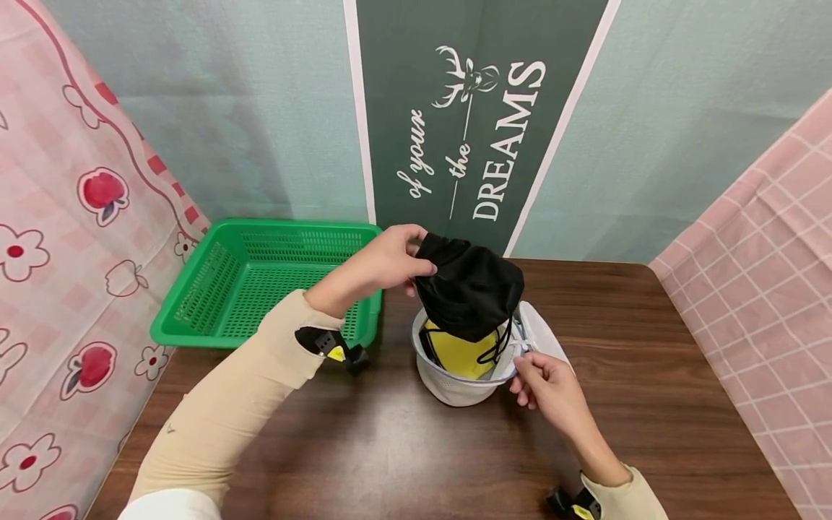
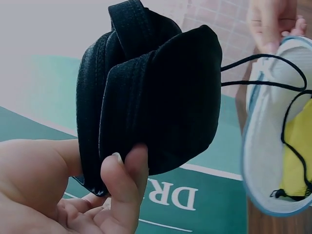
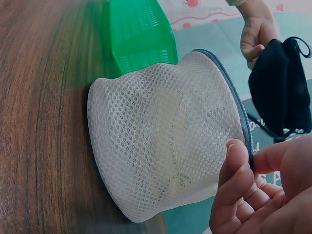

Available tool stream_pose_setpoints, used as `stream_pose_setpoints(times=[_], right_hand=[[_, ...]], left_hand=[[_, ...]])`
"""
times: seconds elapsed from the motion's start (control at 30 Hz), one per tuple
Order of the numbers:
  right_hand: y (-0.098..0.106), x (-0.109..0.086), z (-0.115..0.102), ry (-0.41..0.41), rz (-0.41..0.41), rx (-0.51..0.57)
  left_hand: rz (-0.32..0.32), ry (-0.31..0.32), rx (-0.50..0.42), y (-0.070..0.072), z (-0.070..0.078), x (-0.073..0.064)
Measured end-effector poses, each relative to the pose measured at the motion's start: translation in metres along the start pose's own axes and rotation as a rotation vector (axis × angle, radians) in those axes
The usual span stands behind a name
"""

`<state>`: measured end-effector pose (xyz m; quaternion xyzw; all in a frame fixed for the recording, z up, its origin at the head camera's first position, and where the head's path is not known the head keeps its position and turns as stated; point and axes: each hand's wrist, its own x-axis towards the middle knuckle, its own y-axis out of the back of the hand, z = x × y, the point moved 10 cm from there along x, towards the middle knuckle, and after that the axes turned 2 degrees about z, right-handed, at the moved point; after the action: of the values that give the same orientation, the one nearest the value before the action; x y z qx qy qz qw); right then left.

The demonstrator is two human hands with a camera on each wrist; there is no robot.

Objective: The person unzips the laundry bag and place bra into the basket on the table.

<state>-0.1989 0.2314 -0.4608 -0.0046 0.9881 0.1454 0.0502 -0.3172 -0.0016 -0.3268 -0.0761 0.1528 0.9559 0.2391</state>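
So the black pouch [image 1: 471,285] is up in the air, pinched along its hem by the left hand [image 1: 390,256], with the rest of it slumping off to the right of the fingers. The right hand [image 1: 549,386] has thumb and fingertips nipping the zip edge [image 3: 234,92] of the white mesh bag [image 1: 455,386], which sits upright on the bench [image 1: 325,448], mouth up.

The bit that matters imo is pouch vs mouth. In the head view the pouch covers the far part of the mouth, but both wrist views show a gap between the pouch and the zip edge, so it's above the bag and apart from it, not in it. Its longer way runs roughly sideways, from the left hand over toward the right-hand side of the bag. The left hand is obviously nearer the pouch, while the right is down at the near right edge of the mouth, just beside the folded-back lid [image 1: 546,336].

The cords [image 2: 234,84] hang lower than the pouch and look like they reach over the yellow thing [image 1: 458,354] already in the bag. I'd watch those near the zip, they could snag.

Green basket [image 1: 227,339] is off to the left, no hand on it.
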Motion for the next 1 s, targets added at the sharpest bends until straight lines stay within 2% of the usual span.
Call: stream_pose_setpoints(times=[0.23,0.37,0.57,0.73,1.0], right_hand=[[0.001,-0.001,-0.001,0.019,-0.001,0.0],[0.002,-0.002,-0.003,0.04,-0.003,-0.004],[0.002,-0.003,-0.004,0.047,-0.005,-0.007],[0.002,-0.002,-0.003,0.051,-0.002,-0.014],[0.002,-0.003,-0.003,0.041,-0.001,-0.021]], left_hand=[[0.022,-0.004,-0.057,0.018,0.011,-0.004],[0.024,0.001,-0.054,0.031,0.018,-0.005],[0.093,0.015,-0.036,0.061,0.032,-0.01],[0.148,0.016,-0.057,0.086,0.041,-0.016],[0.208,0.019,-0.115,0.119,0.042,-0.027]])
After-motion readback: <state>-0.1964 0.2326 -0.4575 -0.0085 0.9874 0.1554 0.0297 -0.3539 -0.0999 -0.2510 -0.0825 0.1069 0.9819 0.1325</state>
